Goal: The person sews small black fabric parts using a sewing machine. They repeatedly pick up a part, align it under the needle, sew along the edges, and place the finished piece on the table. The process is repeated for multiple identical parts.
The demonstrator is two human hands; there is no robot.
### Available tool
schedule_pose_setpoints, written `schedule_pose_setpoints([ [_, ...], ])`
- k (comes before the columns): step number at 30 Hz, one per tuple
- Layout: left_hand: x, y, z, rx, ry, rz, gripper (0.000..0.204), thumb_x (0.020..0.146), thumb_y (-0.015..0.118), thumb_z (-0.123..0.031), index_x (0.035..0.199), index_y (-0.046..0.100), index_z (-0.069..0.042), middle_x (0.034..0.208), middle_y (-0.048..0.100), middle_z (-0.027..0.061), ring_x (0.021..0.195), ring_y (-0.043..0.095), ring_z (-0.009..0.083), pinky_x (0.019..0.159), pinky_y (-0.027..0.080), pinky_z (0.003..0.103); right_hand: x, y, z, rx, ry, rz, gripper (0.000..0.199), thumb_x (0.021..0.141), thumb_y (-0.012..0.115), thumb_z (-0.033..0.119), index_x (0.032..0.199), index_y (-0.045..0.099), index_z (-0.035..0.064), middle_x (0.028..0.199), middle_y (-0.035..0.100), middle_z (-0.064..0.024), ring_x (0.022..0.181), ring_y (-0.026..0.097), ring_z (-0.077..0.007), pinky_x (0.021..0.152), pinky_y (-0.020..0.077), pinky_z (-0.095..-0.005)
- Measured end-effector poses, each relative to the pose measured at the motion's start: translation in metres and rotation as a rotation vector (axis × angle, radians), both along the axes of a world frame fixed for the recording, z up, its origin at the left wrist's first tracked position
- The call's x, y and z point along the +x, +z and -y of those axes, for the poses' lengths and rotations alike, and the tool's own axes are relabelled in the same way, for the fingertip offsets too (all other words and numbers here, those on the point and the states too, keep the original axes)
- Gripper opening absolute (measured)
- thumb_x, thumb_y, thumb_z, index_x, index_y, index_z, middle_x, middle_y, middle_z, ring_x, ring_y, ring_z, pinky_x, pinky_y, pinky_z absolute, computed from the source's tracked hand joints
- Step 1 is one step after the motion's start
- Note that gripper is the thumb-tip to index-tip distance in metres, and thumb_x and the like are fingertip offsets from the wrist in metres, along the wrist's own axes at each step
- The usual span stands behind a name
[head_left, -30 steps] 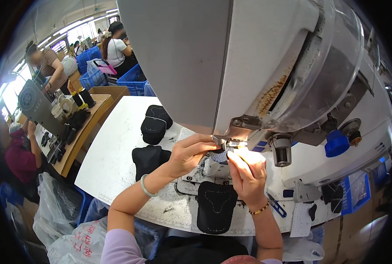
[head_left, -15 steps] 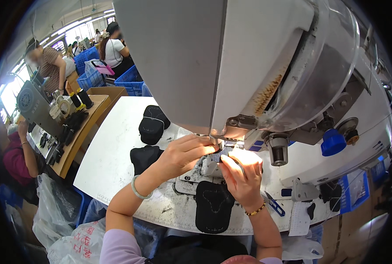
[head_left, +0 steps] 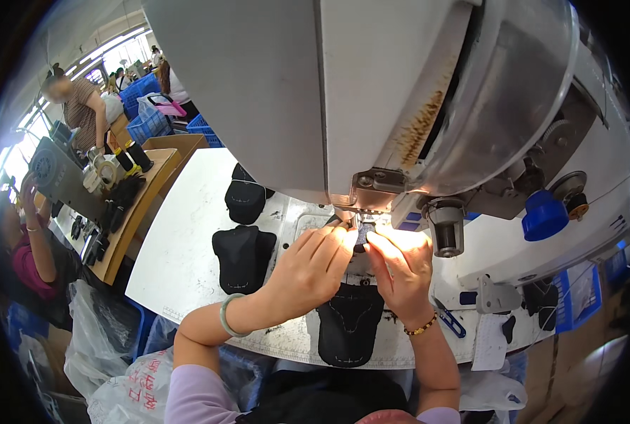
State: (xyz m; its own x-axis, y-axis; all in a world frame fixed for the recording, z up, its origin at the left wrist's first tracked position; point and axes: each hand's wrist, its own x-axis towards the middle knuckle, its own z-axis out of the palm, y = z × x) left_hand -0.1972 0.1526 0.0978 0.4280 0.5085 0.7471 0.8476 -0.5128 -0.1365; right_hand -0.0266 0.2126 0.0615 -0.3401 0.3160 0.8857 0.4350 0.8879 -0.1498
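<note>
Under the needle area of a large white sewing machine [head_left: 378, 185], I hold a small dark grey fabric piece [head_left: 363, 234] by its two sides. My left hand [head_left: 309, 272], with a pale bangle at the wrist, pinches its left edge. My right hand [head_left: 408, 265], wearing a beaded bracelet, has thumb and fingers closed at its right edge. Bright lamp light washes out part of the right fingers. Just below the hands lies a black padded fabric piece [head_left: 350, 328] with a light stitched outline. Another black fabric piece [head_left: 243, 258] rests left of my left hand.
More black pieces [head_left: 245, 203] lie stacked farther back on the white table [head_left: 177, 237]. Blue-handled thread snips [head_left: 451, 319] sit right of my wrist, near a paper sheet [head_left: 490, 346]. A blue basket [head_left: 578, 297] stands at the right. Co-workers [head_left: 85, 109] are at the left.
My view has shifted a little. The two hands have come closer together at the needle area, fingertips nearly meeting around the small fabric piece.
</note>
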Motion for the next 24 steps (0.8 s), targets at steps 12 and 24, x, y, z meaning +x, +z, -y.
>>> schedule_pose_setpoints([
  [12,-0.064,-0.019,-0.041,-0.275,-0.442,0.305,0.047,0.063,0.071,0.001,0.109,0.065,-0.006,0.114,0.061,0.0097,0.102,0.059,0.0277,0.087,0.049,0.036,-0.002,-0.003,-0.005,-0.075,0.006,-0.009,0.016,0.078,0.071,0.015,0.093,0.070,0.0102,0.094,0.061,-0.0024,0.093,0.056,-0.0257,0.088,0.0388,-0.0380],
  [24,-0.053,-0.007,-0.025,-0.185,-0.453,0.074,0.051,0.060,0.062,0.005,0.111,0.056,0.005,0.111,0.060,0.0153,0.109,0.058,0.0321,0.089,0.051,0.038,-0.011,-0.015,0.009,0.217,0.058,-0.020,0.037,0.072,0.075,0.011,0.106,0.058,0.0118,0.105,0.057,-0.0004,0.091,0.056,-0.0160,0.078,0.0418,-0.0307],
])
